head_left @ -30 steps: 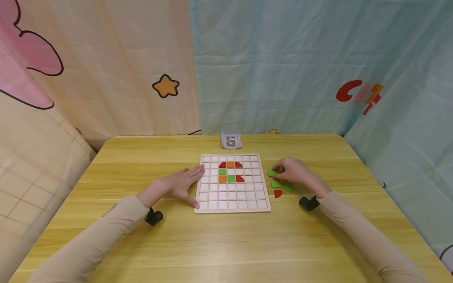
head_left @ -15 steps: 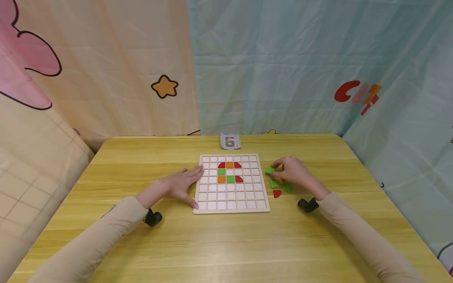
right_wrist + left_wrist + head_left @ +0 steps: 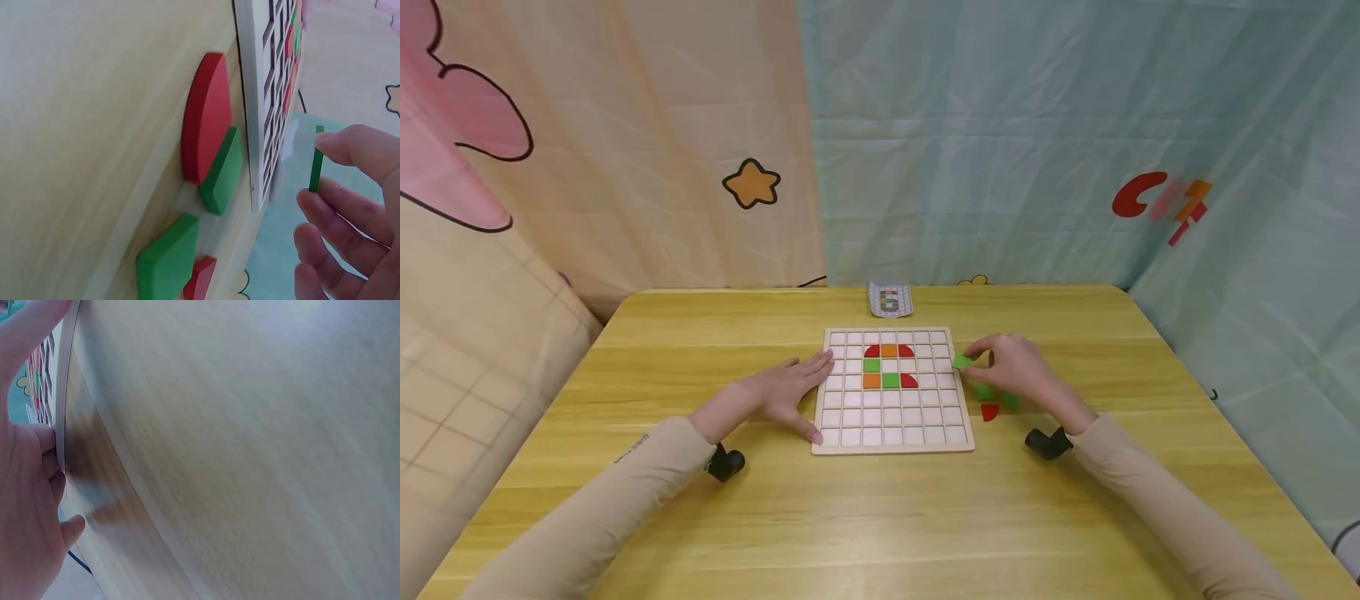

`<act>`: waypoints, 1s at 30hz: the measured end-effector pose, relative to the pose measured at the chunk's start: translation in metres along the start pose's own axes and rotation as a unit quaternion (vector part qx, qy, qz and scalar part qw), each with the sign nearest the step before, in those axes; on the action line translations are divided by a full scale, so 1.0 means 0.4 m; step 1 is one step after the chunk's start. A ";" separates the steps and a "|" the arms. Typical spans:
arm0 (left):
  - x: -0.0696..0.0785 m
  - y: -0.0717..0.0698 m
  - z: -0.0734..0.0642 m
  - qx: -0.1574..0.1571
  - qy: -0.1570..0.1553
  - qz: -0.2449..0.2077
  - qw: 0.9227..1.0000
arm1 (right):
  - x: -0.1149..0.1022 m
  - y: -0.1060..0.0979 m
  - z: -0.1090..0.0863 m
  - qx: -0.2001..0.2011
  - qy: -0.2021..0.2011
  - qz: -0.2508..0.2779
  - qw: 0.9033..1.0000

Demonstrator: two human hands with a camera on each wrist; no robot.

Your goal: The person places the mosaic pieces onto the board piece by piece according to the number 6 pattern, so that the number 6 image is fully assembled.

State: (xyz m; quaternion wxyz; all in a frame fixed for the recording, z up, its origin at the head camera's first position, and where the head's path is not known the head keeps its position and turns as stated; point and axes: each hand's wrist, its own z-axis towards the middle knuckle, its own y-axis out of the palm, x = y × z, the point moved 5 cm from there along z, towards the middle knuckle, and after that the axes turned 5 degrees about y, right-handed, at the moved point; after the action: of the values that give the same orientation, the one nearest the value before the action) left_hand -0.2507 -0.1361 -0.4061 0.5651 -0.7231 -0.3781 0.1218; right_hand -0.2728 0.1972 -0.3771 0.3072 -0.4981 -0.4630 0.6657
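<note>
Tile [image 3: 961, 362] in right fingers [image 3: 337, 219], now nearer board [image 3: 892, 398]

The left wrist view's edge cuts off the left hand [image 3: 25, 487].

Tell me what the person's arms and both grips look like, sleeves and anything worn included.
The left sleeve and right sleeve are long, plain beige cloth; the left carries small dark lettering, too small to read. The left grip and right grip are bare, ungloved hands. A rounded black camera shows at each wrist: left camera, right camera.
</note>
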 end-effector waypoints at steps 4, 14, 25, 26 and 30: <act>0.001 -0.002 0.003 0.004 0.005 -0.003 1.000 | -0.021 0.003 -0.003 -0.005 -0.010 0.008 1.000; 0.001 -0.002 0.001 -0.003 -0.005 0.002 1.000 | -0.060 0.026 0.001 -0.016 -0.018 0.010 1.000; -0.001 0.002 0.003 -0.005 -0.013 0.001 1.000 | -0.112 0.055 0.008 -0.036 -0.036 0.019 0.999; -0.001 0.002 0.003 -0.005 -0.012 0.001 1.000 | -0.116 0.059 0.009 -0.041 -0.034 0.020 0.998; 0.001 0.003 0.001 -0.003 -0.010 0.001 1.000 | -0.126 0.072 0.011 -0.051 -0.031 0.020 0.998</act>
State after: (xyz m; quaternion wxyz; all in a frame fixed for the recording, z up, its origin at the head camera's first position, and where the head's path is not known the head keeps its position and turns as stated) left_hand -0.2502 -0.1355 -0.4071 0.5592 -0.7239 -0.3830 0.1286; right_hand -0.2595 0.1410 -0.3843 0.2533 -0.5011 -0.4960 0.6624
